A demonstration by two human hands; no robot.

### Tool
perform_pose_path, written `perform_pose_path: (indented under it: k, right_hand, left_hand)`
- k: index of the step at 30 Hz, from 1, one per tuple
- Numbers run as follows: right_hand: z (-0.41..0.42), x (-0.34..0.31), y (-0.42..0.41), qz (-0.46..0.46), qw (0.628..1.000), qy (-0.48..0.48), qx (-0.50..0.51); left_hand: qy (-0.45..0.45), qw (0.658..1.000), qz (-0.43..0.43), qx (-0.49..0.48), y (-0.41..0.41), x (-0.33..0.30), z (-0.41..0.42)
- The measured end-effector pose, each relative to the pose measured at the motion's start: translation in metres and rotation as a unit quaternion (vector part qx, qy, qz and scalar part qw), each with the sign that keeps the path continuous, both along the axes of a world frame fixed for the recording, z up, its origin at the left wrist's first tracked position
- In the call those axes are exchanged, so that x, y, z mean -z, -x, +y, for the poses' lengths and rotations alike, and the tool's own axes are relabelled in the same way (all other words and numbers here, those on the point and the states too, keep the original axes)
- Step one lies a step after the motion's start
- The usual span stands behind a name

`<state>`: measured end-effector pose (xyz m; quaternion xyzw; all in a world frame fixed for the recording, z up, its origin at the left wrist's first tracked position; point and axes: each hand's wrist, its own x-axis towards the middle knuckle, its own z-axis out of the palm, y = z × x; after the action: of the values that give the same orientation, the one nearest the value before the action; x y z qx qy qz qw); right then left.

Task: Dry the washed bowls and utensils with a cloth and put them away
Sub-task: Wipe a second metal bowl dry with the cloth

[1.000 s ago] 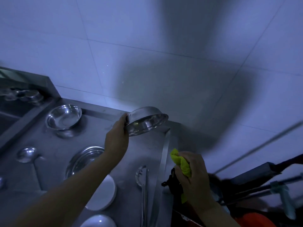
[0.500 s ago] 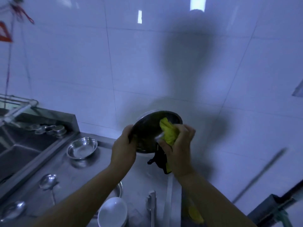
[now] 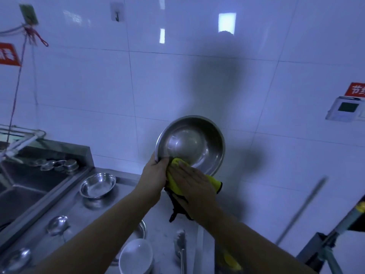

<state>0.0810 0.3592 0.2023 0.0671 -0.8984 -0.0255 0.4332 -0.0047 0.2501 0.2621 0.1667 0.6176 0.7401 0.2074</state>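
Tilting its open mouth toward the person, the steel bowl [image 3: 194, 143] is gripped at its near-left rim by the left hand [image 3: 155, 175]; just right, the flat right hand [image 3: 192, 181] presses the yellow cloth [image 3: 175, 179] inside the lower rim.

A sink [image 3: 23, 196] adjoins the surface's [image 3: 79, 212] left edge. On the tiled wall [image 3: 177, 80] hang a hook [image 3: 117, 14], red signs [image 3: 7, 54] and a thermostat [image 3: 344, 111].

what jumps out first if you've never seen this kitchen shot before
A steel bowl held up against the white tiled wall, centre frame: the left hand grips its rim while the right hand presses a yellow cloth into it. Below left, a smaller steel bowl sits on the counter.
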Motion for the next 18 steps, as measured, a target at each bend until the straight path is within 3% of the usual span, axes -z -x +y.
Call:
perform_pose_path:
  k: [5,9,16,18]
  right_hand:
    - [0.061,-0.021,-0.023,-0.013,0.985,-0.171,0.006]
    - [0.08,-0.039,-0.029,0.007,0.973,-0.226,0.036]
    - [0.024,-0.022,-0.017,0.093,0.994,-0.026,0.056]
    - [0.018,-0.017,-0.017,0.091,0.995,-0.015,0.04]
  left_hand:
    - [-0.004,0.998,0.039,0.058,-0.008,-0.009,-0.007]
    - [0.006,0.995,0.067,0.072,-0.01,-0.023,-0.007]
    - [-0.009,0.998,0.005,0.062,-0.027,-0.027,0.014]
    - [0.016,0.997,0.016,0.07,-0.028,-0.029,0.016]
